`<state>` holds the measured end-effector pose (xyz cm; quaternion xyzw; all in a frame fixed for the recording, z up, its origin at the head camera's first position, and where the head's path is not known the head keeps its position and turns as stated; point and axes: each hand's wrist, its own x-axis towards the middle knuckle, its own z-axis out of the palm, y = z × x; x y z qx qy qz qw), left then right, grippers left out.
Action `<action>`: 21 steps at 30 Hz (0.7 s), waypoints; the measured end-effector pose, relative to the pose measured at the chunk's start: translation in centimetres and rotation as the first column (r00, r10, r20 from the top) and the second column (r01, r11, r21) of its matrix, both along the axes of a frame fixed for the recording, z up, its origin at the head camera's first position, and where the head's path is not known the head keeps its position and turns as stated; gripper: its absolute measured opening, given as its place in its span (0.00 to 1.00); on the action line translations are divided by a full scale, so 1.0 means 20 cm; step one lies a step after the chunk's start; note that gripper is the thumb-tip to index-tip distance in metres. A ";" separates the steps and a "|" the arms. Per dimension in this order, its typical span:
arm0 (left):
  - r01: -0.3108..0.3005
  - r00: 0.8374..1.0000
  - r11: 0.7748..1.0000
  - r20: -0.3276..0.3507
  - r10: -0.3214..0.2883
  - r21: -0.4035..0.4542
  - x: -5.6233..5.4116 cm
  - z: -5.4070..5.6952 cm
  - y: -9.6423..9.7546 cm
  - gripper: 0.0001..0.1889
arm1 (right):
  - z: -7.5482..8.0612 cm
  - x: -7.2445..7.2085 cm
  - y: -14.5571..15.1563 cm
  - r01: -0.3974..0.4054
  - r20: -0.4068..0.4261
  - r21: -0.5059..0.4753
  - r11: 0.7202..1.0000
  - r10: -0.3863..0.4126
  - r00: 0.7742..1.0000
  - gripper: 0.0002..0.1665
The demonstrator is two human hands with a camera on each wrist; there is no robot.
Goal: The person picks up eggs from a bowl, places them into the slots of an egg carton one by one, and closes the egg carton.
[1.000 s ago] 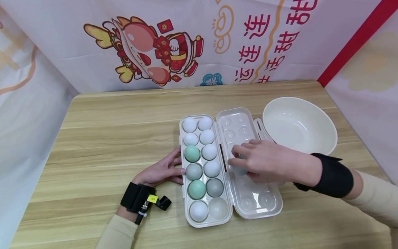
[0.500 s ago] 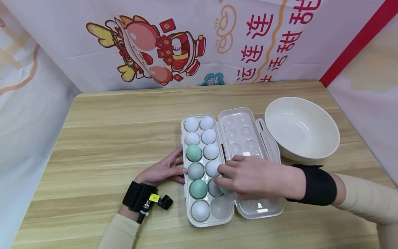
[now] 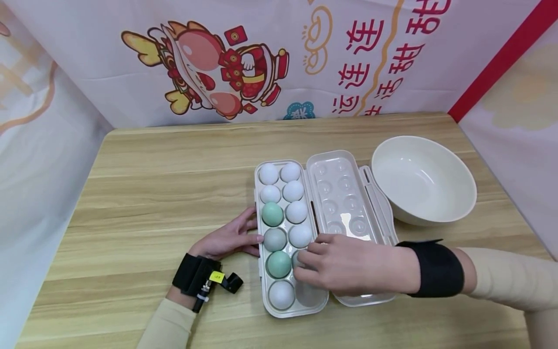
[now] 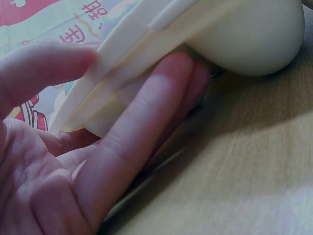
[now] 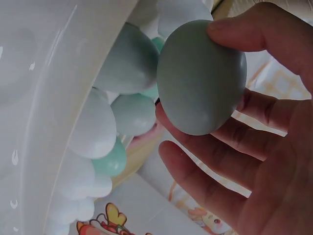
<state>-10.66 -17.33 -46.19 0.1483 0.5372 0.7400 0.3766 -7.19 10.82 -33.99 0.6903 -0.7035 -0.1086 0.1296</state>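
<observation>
A cream plastic egg carton (image 3: 293, 314) lies open on the table, with white, mint-green and grey-green eggs in two rows. At its left edge my left hand (image 3: 226, 240) grips it, thumb on the rim and fingers tucked beneath, as the left wrist view shows. My right hand (image 3: 348, 264) holds a grey-green egg (image 5: 200, 78) between thumb and fingers, over the near right end of the carton. That hand hides the held egg in the head view and partly covers the vacant cup (image 3: 307, 300) at the near right corner.
The carton's clear lid (image 3: 337, 179) lies folded back to the right, with a handle along its outer edge. Behind it on the right stands a large cream bowl (image 3: 423, 179). A printed cloth (image 3: 270, 63) hangs along the table's back edge.
My right hand has moved left and toward me with the egg, from above the lid to the near right end of the carton. The left hand keeps its place.
</observation>
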 end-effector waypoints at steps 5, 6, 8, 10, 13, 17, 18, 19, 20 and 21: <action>0.002 1.000 1.000 0.000 -0.002 0.003 0.00 0.00 0.00 0.42 | -0.04 0.02 -0.02 -0.064 -0.038 -0.001 0.998 0.064 0.997 0.15; 0.002 1.000 1.000 -0.002 -0.002 0.004 0.00 0.00 0.00 0.42 | -0.05 0.03 -0.02 -0.076 -0.043 -0.006 0.997 0.075 0.996 0.14; 0.005 1.000 1.000 -0.004 -0.005 0.005 0.00 0.00 0.00 0.42 | -0.07 0.03 -0.02 -0.093 -0.057 -0.016 0.995 0.092 0.994 0.10; 0.004 1.000 1.000 -0.006 -0.004 0.002 0.00 0.00 0.00 0.42 | -0.08 0.04 -0.02 -0.104 -0.073 -0.019 0.994 0.102 0.992 0.09; -0.001 1.000 1.000 -0.004 0.001 -0.006 0.00 0.00 0.00 0.41 | -0.08 0.04 -0.03 -0.120 -0.081 -0.012 0.993 0.119 0.990 0.08; -0.005 1.000 1.000 0.001 0.005 -0.021 0.00 0.00 0.00 0.41 | -0.10 0.04 -0.03 -0.147 -0.086 -0.005 0.989 0.146 0.985 0.06; -0.004 1.000 1.000 0.001 0.004 -0.021 0.00 0.00 0.00 0.41 | -0.11 0.04 -0.03 -0.152 -0.086 -0.005 0.988 0.151 0.985 0.06; -0.003 1.000 1.000 0.002 0.003 -0.021 0.00 0.00 0.00 0.41 | -0.11 0.04 -0.03 -0.157 -0.086 -0.006 0.988 0.155 0.984 0.06; -0.003 1.000 1.000 0.003 0.003 -0.020 0.00 0.00 0.00 0.41 | -0.12 0.04 -0.03 -0.160 -0.085 -0.005 0.987 0.159 0.984 0.06; -0.002 1.000 1.000 0.004 0.002 -0.020 0.00 0.00 0.00 0.41 | -0.12 0.05 -0.03 -0.163 -0.086 -0.004 0.987 0.162 0.983 0.06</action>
